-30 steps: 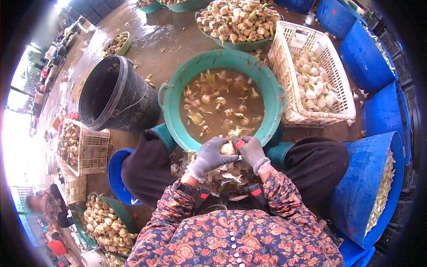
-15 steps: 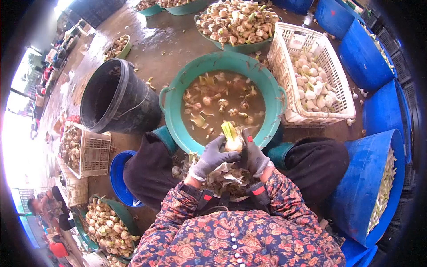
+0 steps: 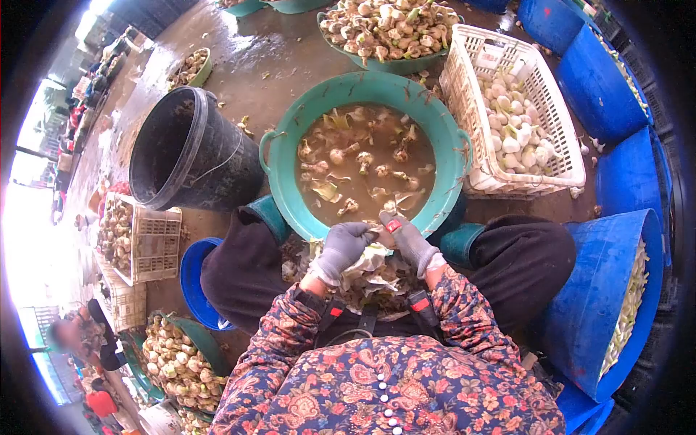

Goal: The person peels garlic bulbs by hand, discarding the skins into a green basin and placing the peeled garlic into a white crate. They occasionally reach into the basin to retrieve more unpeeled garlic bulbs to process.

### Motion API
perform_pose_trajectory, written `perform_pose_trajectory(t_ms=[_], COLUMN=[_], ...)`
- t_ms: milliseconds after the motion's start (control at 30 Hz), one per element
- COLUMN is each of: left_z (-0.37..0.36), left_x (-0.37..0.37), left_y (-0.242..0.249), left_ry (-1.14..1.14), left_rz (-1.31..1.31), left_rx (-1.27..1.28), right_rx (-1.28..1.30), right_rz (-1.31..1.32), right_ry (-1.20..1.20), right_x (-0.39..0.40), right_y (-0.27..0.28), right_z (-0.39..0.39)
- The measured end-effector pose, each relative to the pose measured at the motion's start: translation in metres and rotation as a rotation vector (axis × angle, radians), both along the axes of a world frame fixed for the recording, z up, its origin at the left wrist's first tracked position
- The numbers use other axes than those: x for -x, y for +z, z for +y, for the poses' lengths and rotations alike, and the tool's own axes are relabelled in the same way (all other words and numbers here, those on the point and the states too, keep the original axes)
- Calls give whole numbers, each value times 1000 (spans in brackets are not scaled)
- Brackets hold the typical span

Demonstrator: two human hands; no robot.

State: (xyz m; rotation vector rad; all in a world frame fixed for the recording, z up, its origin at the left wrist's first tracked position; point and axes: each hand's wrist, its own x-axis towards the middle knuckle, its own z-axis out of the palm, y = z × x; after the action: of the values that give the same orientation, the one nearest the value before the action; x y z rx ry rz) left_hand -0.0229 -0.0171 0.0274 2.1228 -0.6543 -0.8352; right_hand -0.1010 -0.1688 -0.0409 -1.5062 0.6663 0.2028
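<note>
My left hand (image 3: pixel 344 250), in a grey glove, is closed round a garlic bulb (image 3: pixel 379 233) that is mostly hidden between my hands. Facing it is my gloved right hand (image 3: pixel 410 243), its fingers bent in towards the bulb; what they grip is hidden. Pale garlic skins (image 3: pixel 371 261) hang just below my fingers, over a heap of peelings (image 3: pixel 377 288) in my lap. Right beyond my hands stands a green tub (image 3: pixel 286 145) of brown water, where several garlic bulbs (image 3: pixel 365 161) and loose skins float.
A white crate (image 3: pixel 500 185) of clean, pale garlic stands right of the tub. To the left is a black bucket (image 3: pixel 225 156). A heaped basin of unpeeled garlic (image 3: pixel 388 32) sits beyond. Blue barrels (image 3: pixel 598 250) line the right side; a blue bucket (image 3: pixel 197 279) is by my left knee.
The garlic bulb's green stem stood upright between my hands; now the bulb is mostly covered by them. Pale skins have come into view below my fingers. My hands are slightly closer together.
</note>
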Motion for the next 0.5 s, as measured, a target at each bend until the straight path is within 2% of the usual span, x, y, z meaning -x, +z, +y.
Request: perform_pose_trajectory(t_ms=[33,100,133,167,200,267,300,333,367,433,467,500], left_z=[3,10,7,9,8,14,17,21,23,21,21,19], left_x=[-3,-10,-6,-5,-5,-6,-6,-7,-8,-11,-13,-15], left_y=[-5,-13,22,15,13,14,18,21,22,10,4,4], left_ry=[6,343,356,355,382,371,373,196,17,248,334,416], left_rz=[-1,888,1074,1072,949,903,902,292,-306,301,647,997], left_rx=[0,448,604,602,650,820,826,657,446,515,651,780], right_rx=[0,-437,-674,-894,-850,-801,-478,-153,595,858,856,534], right_rz=[-1,-45,-112,-284,-316,-347,-468,-582,-642,-629,-627,-521], right_ry=[6,-62,-69,-64,-39,-12,6,26,148,275,270,31], right_x=[-1,3,4,7,7,7,4,1,6,5,5,2], right_y=[24,77,88,100,100,89,88,89,92,95,87,72], right_z=[1,-1,-5,-2,-3,-2,5,9,6,11,17,23])
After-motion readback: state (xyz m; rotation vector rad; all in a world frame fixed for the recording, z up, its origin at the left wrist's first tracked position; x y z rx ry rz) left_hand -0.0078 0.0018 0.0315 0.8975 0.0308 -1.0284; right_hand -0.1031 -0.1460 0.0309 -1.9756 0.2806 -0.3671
